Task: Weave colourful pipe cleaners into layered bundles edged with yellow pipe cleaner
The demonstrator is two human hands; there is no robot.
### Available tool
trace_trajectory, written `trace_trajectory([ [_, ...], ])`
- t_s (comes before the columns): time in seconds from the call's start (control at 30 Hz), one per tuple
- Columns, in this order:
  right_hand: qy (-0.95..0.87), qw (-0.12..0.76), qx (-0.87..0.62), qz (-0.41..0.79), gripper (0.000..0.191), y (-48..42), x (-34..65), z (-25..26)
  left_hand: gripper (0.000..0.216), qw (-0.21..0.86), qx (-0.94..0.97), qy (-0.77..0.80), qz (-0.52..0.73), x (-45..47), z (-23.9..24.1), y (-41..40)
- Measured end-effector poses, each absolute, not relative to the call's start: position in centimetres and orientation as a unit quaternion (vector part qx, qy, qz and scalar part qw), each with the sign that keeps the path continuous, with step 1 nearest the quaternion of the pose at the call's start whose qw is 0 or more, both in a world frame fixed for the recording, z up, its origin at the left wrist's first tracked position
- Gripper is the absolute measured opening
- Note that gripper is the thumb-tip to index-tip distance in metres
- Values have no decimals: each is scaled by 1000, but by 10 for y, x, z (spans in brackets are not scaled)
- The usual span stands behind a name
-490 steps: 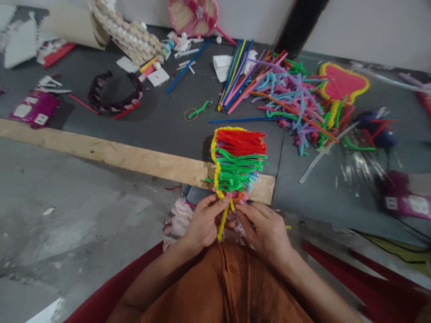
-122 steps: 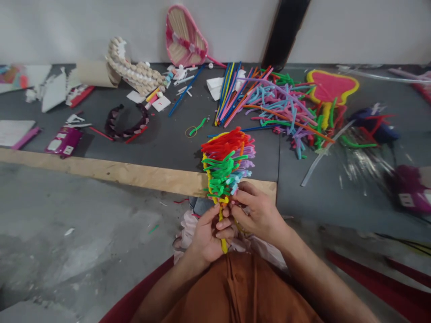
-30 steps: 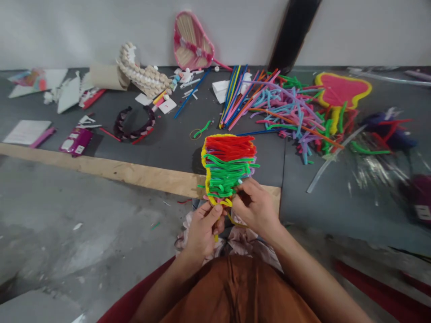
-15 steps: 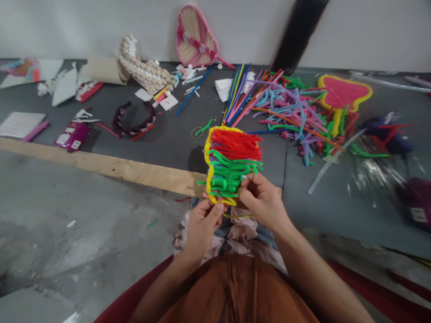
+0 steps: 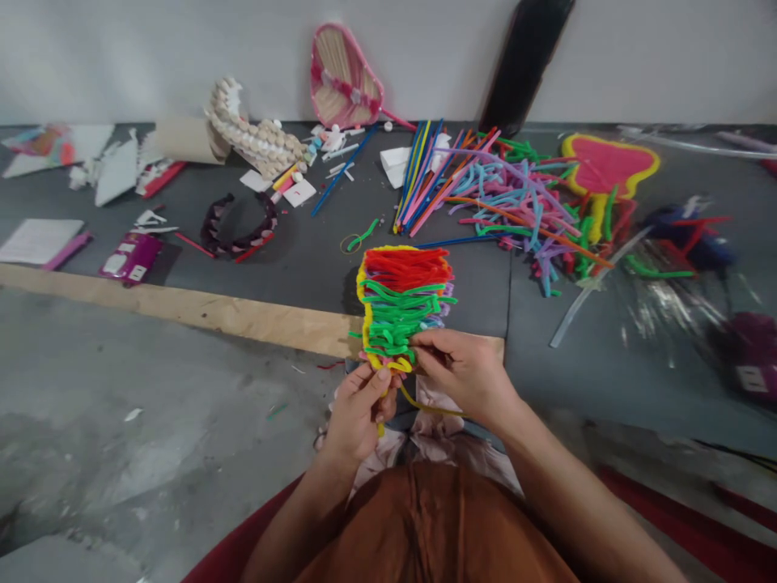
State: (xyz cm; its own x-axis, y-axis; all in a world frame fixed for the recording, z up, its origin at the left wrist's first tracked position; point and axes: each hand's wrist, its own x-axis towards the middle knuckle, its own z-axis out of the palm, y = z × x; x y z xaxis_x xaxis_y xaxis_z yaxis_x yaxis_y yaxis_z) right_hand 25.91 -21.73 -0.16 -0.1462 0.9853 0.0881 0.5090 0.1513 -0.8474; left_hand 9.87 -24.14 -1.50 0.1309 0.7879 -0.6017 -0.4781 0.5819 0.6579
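A panel of pipe cleaners point(image 5: 405, 304), red at the top, green below and edged in yellow on its left side, is held over the table's front edge. My left hand point(image 5: 363, 403) pinches its lower left corner, thumb on top by the yellow edging. My right hand point(image 5: 462, 368) is closed with fingertips at the panel's lower right, against the green pipe cleaners. A loose yellow pipe cleaner point(image 5: 434, 409) trails beneath my right hand. Lilac ends stick out along the panel's right side.
Behind the panel lie bundled pipe cleaners point(image 5: 418, 182) and a tangled heap of them point(image 5: 515, 198). A pink and yellow shape point(image 5: 610, 166) is at the right. A dark headband point(image 5: 238, 235), a purple packet point(image 5: 134, 255) and a pink fan-like piece point(image 5: 346, 77) stand or lie leftward.
The panel has shifted slightly left and down in view. My right hand has moved left and lower along the panel's right side; my left hand keeps its pinch at the corner.
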Motion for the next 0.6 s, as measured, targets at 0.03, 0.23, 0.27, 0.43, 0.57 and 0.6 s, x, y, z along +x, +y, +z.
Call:
trace_trajectory([
  [0.03,-697,330,-554,313,13,-216,259,-1,37,728,164,506,432,99,-17,-242],
  [0.23,-772,213,-559,214,16,-213,262,-1,30,652,252,551,457,98,-26,-247],
  [0.27,-765,221,-562,225,16,-213,261,-1,30,649,256,551,458,98,-26,-246],
  [0.43,-707,318,-543,323,14,-211,259,-2,34,692,192,524,457,100,-17,-241],
  [0.57,-683,351,-532,357,17,-211,260,-2,38,700,182,525,448,101,-15,-241],
  [0.6,-678,360,-528,363,17,-211,260,-3,37,698,185,526,449,102,-15,-242],
])
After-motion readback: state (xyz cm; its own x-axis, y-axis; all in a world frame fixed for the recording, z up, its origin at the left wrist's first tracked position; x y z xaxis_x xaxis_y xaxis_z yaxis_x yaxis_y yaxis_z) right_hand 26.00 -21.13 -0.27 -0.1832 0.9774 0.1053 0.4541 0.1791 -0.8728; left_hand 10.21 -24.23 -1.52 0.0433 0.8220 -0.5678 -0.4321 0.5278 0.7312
